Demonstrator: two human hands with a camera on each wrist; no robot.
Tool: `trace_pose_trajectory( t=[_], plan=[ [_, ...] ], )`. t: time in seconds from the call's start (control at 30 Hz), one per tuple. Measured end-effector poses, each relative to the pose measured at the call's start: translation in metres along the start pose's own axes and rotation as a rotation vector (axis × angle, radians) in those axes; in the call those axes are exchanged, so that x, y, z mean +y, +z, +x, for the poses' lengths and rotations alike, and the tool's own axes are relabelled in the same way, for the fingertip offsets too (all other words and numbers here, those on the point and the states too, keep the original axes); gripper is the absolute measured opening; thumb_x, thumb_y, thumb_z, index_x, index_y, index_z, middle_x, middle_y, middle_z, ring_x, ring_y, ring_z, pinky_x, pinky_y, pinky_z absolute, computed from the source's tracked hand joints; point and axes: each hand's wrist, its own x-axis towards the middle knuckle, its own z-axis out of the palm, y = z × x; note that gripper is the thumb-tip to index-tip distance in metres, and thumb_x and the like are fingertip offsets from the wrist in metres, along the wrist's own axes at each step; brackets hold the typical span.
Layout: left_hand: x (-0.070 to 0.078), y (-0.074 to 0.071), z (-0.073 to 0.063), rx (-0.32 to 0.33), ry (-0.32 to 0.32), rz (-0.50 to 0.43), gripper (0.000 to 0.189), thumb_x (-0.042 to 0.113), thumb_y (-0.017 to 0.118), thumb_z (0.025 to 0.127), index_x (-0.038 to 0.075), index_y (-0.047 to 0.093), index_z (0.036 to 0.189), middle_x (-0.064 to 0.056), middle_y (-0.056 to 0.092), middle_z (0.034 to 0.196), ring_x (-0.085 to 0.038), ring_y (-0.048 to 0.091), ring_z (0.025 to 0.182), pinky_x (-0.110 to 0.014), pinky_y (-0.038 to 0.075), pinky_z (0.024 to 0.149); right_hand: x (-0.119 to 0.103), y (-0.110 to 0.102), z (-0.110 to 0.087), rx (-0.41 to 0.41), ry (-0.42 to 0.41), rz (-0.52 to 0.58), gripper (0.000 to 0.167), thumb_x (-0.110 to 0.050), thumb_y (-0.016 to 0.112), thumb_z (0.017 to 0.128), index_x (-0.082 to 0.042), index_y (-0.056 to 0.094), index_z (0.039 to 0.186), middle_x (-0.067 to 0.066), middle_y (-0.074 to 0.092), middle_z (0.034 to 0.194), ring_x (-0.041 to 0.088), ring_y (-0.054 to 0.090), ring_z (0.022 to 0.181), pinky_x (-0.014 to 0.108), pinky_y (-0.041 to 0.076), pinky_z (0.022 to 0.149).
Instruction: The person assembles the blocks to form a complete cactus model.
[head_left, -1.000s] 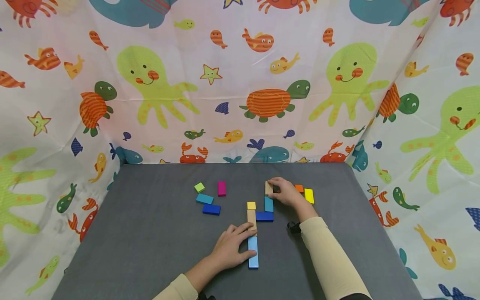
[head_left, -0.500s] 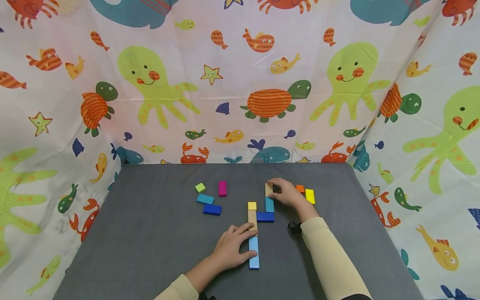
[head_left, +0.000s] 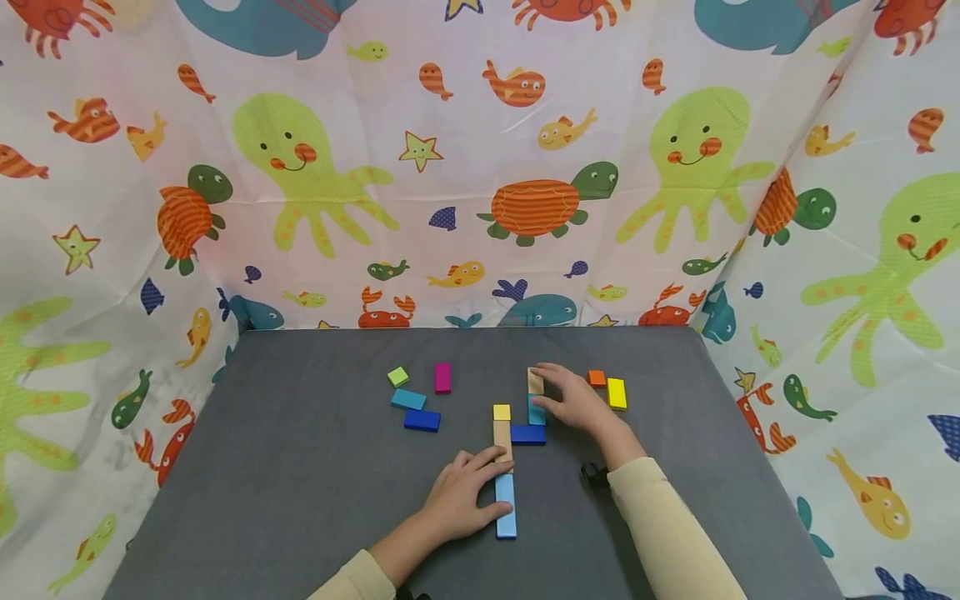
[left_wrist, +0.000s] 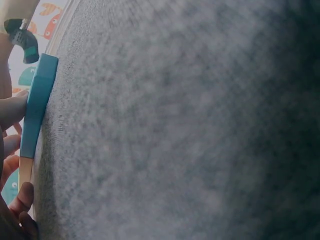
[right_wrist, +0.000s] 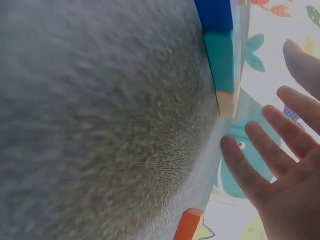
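Note:
My left hand (head_left: 459, 497) rests with its fingertips on a long tan block (head_left: 503, 435) and its thumb at the light blue block (head_left: 506, 492) below it. A small yellow block (head_left: 502, 412) caps that column. To its right, a dark blue block (head_left: 527, 435) leads to a teal block (head_left: 535, 414), topped by a short wooden block (head_left: 533, 380). My right hand (head_left: 573, 400) hovers at these last two, fingers extended. In the right wrist view its spread fingers (right_wrist: 270, 145) stand apart from the wooden block (right_wrist: 227, 103), holding nothing.
Left of the build lie a lime green block (head_left: 397, 377), a magenta block (head_left: 443, 378), a second teal block (head_left: 408, 399) and another dark blue block (head_left: 422, 421). Beyond my right hand are an orange block (head_left: 596, 379) and a bright yellow block (head_left: 617, 394). A sea-animal curtain (head_left: 465, 108) surrounds the grey table (head_left: 300, 467).
My right hand has let go of the short wooden block and drawn slightly back towards me, its fingers spreading. The block stays above the teal one. My left hand has kept its place.

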Motion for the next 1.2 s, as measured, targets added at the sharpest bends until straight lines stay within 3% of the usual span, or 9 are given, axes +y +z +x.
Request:
trace_pose_trajectory(
  t=[0.1, 0.33, 0.7, 0.8, 0.9, 1.0, 1.1, 1.2],
  plan=[
    [-0.001, -0.001, -0.001, 0.005, 0.011, -0.004, 0.063, 0.058, 0.07, 0.097, 0.035, 0.057, 0.154, 0.011, 0.043, 0.165, -0.017, 0.047, 0.112, -0.041, 0.047, 0.089, -0.004, 0.002, -0.007, -0.047, 0.008, -0.022, 0.073, -0.034, 0.077, 0.098, -0.008, 0.048, 0.16, 0.02, 0.043, 0.166, 0.045, 0.042, 0.15, 0.064, 0.036, 0.119],
    [-0.002, 0.001, -0.001, -0.031, -0.029, -0.006, 0.062, 0.059, 0.069, 0.097, 0.039, 0.056, 0.154, 0.015, 0.041, 0.166, -0.014, 0.046, 0.113, -0.04, 0.047, 0.091, -0.005, 0.007, -0.016, -0.167, 0.082, -0.019, 0.092, -0.044, 0.083, 0.092, -0.012, 0.039, 0.165, 0.017, 0.027, 0.174, 0.043, 0.028, 0.159, 0.063, 0.029, 0.124],
    [0.005, -0.002, 0.002, -0.038, -0.055, -0.004, 0.063, 0.057, 0.072, 0.096, 0.037, 0.056, 0.154, 0.014, 0.043, 0.165, -0.015, 0.048, 0.114, -0.04, 0.049, 0.091, -0.004, 0.009, -0.019, -0.199, 0.12, -0.054, 0.095, -0.045, 0.085, 0.09, -0.008, 0.04, 0.164, 0.016, 0.029, 0.173, 0.044, 0.029, 0.158, 0.063, 0.028, 0.124],
    [0.005, -0.004, 0.001, -0.011, -0.036, -0.043, 0.062, 0.052, 0.072, 0.097, 0.034, 0.056, 0.155, 0.012, 0.045, 0.164, -0.018, 0.052, 0.121, -0.046, 0.051, 0.097, -0.004, 0.009, -0.019, -0.198, 0.119, -0.052, 0.095, -0.045, 0.085, 0.089, -0.007, 0.04, 0.164, 0.017, 0.03, 0.173, 0.044, 0.031, 0.157, 0.062, 0.029, 0.124],
    [0.001, -0.008, -0.001, 0.073, 0.001, -0.069, 0.06, 0.045, 0.074, 0.098, 0.029, 0.058, 0.154, 0.007, 0.051, 0.16, -0.025, 0.057, 0.132, -0.057, 0.05, 0.105, -0.006, 0.007, -0.018, -0.202, 0.12, -0.053, 0.096, -0.044, 0.086, 0.089, -0.007, 0.04, 0.164, 0.017, 0.03, 0.173, 0.044, 0.032, 0.156, 0.062, 0.029, 0.124],
    [-0.006, -0.014, 0.0, 0.23, 0.011, -0.071, 0.057, 0.036, 0.078, 0.097, 0.022, 0.062, 0.149, 0.001, 0.059, 0.152, -0.027, 0.059, 0.133, -0.058, 0.05, 0.107, -0.007, 0.006, -0.017, -0.21, 0.131, -0.049, 0.096, -0.044, 0.086, 0.089, -0.008, 0.039, 0.164, 0.016, 0.029, 0.173, 0.043, 0.031, 0.157, 0.062, 0.029, 0.124],
    [-0.015, -0.021, 0.001, 0.395, -0.072, -0.092, 0.057, 0.032, 0.081, 0.094, 0.015, 0.064, 0.146, -0.006, 0.062, 0.144, -0.028, 0.059, 0.128, -0.054, 0.052, 0.105, -0.007, 0.005, -0.017, -0.216, 0.136, -0.041, 0.097, -0.044, 0.086, 0.089, -0.009, 0.038, 0.165, 0.015, 0.027, 0.174, 0.043, 0.03, 0.158, 0.061, 0.029, 0.124],
    [-0.024, -0.026, 0.003, 0.523, -0.203, -0.148, 0.062, 0.032, 0.082, 0.092, 0.007, 0.061, 0.145, -0.014, 0.06, 0.141, -0.034, 0.056, 0.128, -0.057, 0.052, 0.105, -0.005, 0.005, -0.017, -0.218, 0.132, -0.042, 0.097, -0.044, 0.086, 0.089, -0.009, 0.038, 0.165, 0.015, 0.027, 0.174, 0.043, 0.03, 0.157, 0.062, 0.03, 0.124]
  ],
)
